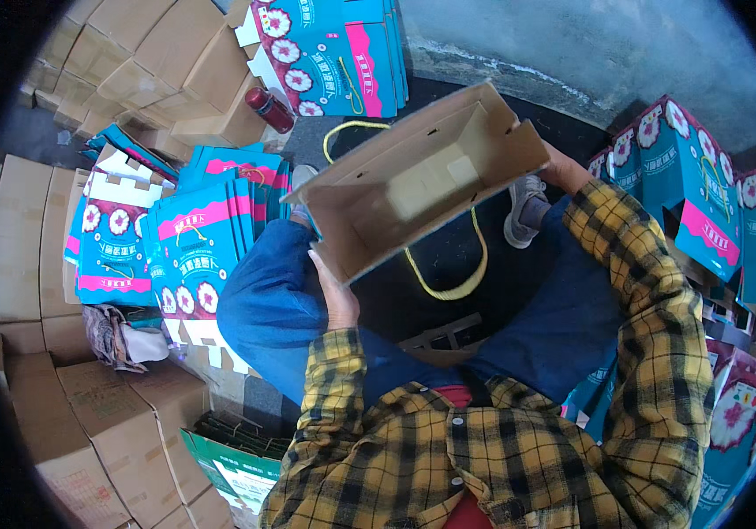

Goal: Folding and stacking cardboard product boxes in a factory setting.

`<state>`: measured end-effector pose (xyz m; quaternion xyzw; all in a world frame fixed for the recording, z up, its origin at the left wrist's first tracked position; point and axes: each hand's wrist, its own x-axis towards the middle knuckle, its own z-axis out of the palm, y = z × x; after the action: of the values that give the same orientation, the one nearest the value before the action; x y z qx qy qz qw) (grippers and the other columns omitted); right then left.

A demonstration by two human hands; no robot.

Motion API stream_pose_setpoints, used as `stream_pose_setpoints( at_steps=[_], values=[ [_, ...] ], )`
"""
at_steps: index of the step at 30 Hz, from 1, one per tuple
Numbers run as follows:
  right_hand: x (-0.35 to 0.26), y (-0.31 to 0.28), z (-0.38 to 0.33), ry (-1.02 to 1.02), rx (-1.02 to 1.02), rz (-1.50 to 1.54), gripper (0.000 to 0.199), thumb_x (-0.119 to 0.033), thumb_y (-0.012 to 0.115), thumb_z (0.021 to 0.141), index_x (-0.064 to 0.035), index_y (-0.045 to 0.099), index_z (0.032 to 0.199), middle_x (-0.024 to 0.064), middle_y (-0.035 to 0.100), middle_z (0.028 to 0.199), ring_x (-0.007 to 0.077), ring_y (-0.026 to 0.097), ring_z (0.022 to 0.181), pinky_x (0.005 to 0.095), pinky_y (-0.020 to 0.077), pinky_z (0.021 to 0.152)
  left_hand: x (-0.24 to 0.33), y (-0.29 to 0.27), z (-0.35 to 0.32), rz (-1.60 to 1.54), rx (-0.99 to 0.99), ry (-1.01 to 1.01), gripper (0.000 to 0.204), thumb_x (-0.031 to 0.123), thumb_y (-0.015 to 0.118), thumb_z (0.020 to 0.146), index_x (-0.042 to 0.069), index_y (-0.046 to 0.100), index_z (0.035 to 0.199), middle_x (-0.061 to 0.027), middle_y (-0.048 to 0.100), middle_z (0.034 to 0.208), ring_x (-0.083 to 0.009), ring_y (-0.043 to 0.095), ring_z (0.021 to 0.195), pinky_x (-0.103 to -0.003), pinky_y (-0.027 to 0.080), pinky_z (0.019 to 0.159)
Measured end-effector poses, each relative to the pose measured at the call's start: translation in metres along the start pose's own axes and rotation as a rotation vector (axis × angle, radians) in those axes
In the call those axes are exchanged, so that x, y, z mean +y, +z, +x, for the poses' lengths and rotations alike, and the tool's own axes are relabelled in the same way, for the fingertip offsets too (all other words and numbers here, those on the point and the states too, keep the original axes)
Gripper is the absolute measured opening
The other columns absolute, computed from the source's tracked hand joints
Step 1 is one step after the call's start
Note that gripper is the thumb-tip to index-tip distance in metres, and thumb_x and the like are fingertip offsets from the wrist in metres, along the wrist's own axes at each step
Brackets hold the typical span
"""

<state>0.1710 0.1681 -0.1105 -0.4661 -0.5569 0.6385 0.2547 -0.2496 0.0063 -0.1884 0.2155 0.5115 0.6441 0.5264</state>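
Note:
Between my hands is an open cardboard gift box (369, 214), tilted, with its plain brown inside facing me. My left hand (337, 298) grips its near left corner, the thumb along the edge and the other fingers hidden behind the wall. At the far right end my right hand (563, 170) holds the short side, its fingers partly out of sight behind the cardboard. A yellow cord handle (450, 289) hangs in a loop from the near long side. Another yellow cord (343, 130) arches out beyond the far side.
Flattened teal and pink boxes (197, 238) lie stacked on my left, with more (334, 62) ahead by the wall. Standing teal boxes (696, 189) crowd my right. Brown cartons (140, 62) pile up at far left. A dark red flask (269, 109) stands near them.

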Motion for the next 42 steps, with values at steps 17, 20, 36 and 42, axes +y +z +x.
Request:
stream_pose_setpoints(
  at_steps=[17, 20, 36, 42],
  values=[
    [-0.034, 0.035, 0.028, -0.328, 0.122, -1.153, 0.032, -0.024, 0.056, 0.082, -0.0027, 0.064, 0.104, 0.0197, 0.064, 0.105, 0.0353, 0.062, 0.100, 0.0449, 0.0494, 0.085, 0.044, 0.035, 0.011, 0.709, -0.256, 0.139, 0.056, 0.045, 0.049, 0.097, -0.001, 0.053, 0.130, -0.0177, 0.050, 0.135, -0.0278, 0.043, 0.129, -0.037, 0.030, 0.109],
    [-0.049, 0.070, 0.032, -0.246, -0.051, -1.432, 0.017, -0.013, 0.054, 0.080, -0.0034, 0.062, 0.091, 0.0164, 0.065, 0.091, 0.0390, 0.063, 0.087, 0.0484, 0.0508, 0.077, 0.065, 0.043, 0.018, 0.828, -0.331, 0.132, 0.058, 0.045, 0.060, 0.091, -0.002, 0.056, 0.124, -0.0211, 0.053, 0.130, -0.0306, 0.047, 0.126, -0.037, 0.032, 0.108],
    [-0.042, 0.021, 0.040, 0.401, 0.161, -0.251, 0.115, -0.090, 0.029, 0.074, -0.0034, 0.023, 0.149, 0.0242, 0.051, 0.132, 0.0315, 0.057, 0.112, 0.0404, 0.0445, 0.094, 0.067, 0.045, 0.026, 1.043, -0.377, 0.096, 0.054, 0.041, 0.056, 0.092, -0.004, 0.054, 0.121, -0.0269, 0.058, 0.119, -0.0354, 0.053, 0.115, -0.038, 0.040, 0.098],
    [-0.018, 0.001, 0.042, 0.201, -0.013, -0.592, 0.082, -0.058, 0.066, 0.081, -0.0084, 0.041, 0.141, 0.0213, 0.055, 0.124, 0.0337, 0.057, 0.110, 0.0417, 0.0449, 0.093, 0.055, 0.039, 0.011, 0.675, -0.188, 0.130, 0.048, 0.036, 0.054, 0.095, -0.002, 0.053, 0.124, -0.0177, 0.058, 0.121, -0.0256, 0.052, 0.116, -0.035, 0.038, 0.101]
  ],
)
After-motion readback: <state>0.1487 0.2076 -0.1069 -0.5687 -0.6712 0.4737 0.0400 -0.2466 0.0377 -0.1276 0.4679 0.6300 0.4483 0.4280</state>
